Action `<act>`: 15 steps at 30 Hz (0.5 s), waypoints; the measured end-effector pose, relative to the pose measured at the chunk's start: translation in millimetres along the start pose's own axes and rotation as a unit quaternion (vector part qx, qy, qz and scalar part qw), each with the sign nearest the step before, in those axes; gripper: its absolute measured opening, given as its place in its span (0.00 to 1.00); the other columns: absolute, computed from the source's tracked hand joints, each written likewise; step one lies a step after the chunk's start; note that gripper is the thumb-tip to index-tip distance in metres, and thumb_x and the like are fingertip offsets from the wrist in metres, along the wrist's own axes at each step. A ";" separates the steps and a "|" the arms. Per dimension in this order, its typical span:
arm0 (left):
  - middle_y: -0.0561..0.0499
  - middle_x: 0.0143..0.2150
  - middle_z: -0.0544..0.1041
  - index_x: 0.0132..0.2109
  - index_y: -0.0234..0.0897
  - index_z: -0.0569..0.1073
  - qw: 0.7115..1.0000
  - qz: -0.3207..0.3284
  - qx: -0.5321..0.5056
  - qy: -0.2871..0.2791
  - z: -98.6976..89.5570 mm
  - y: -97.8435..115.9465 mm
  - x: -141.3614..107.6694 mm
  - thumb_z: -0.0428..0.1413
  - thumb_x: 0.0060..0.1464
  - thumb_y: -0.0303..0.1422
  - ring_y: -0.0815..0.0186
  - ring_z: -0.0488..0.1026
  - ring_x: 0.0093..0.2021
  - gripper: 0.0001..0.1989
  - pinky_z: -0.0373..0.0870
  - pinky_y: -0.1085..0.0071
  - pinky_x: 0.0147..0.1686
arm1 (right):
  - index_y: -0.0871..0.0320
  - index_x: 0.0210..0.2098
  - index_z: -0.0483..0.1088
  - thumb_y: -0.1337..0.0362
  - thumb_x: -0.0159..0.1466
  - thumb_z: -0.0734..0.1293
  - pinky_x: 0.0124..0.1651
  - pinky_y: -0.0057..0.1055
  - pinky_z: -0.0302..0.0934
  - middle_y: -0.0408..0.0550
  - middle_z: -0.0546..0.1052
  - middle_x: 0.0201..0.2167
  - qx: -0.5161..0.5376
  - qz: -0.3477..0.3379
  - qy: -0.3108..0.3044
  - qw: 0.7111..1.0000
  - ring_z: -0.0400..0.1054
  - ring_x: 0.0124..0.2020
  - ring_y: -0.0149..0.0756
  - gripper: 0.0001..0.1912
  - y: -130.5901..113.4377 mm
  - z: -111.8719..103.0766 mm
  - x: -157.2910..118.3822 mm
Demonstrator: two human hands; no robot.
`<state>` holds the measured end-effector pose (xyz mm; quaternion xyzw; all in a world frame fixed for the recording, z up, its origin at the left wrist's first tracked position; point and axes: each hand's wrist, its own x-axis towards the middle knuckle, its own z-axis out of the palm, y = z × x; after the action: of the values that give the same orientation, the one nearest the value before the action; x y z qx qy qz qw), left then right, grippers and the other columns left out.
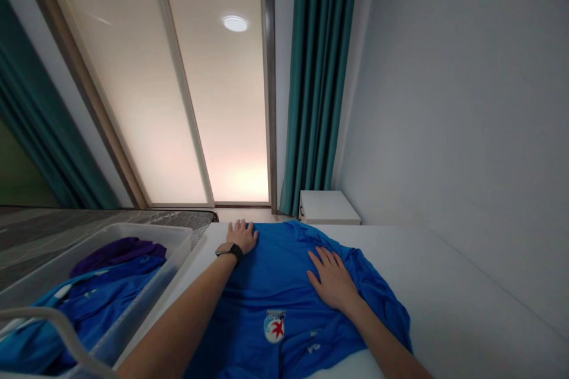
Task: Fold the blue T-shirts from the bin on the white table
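Note:
A blue shirt (280, 272) lies spread on the white table (444, 284), with a round red-and-white emblem near its lower middle. Its right side is bunched in folds. My left hand (242, 237), with a dark watch on the wrist, rests flat at the shirt's far left edge, fingers spread. On the right part of the cloth, my right hand (332, 278) lies palm down with its fingers apart. Neither hand grips the fabric. The near edge of the shirt runs out of view at the bottom.
A clear plastic bin (178, 243) at the left holds blue and purple clothes (120, 254). Behind the table are a small white cabinet (329, 207), a green curtain (320, 83) and frosted sliding doors (222, 100). A grey wall (466, 100) bounds the right side.

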<state>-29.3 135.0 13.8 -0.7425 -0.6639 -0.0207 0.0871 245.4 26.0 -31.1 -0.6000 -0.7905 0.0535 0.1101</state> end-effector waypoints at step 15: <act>0.45 0.70 0.56 0.68 0.40 0.58 0.982 0.172 -0.080 0.016 14.2 72.3 -81.5 0.42 0.66 0.44 0.56 0.50 0.70 0.27 0.48 0.51 0.67 | 0.55 0.62 0.62 0.55 0.71 0.53 0.62 0.41 0.48 0.53 0.66 0.63 -0.062 -0.041 0.041 0.996 0.57 0.63 0.44 0.24 30.9 -7.6 37.0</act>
<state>31.5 49.7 -19.4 -0.8497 -0.5210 -0.0701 0.0400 266.7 69.6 -26.3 -0.5747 -0.8109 -0.0247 0.1075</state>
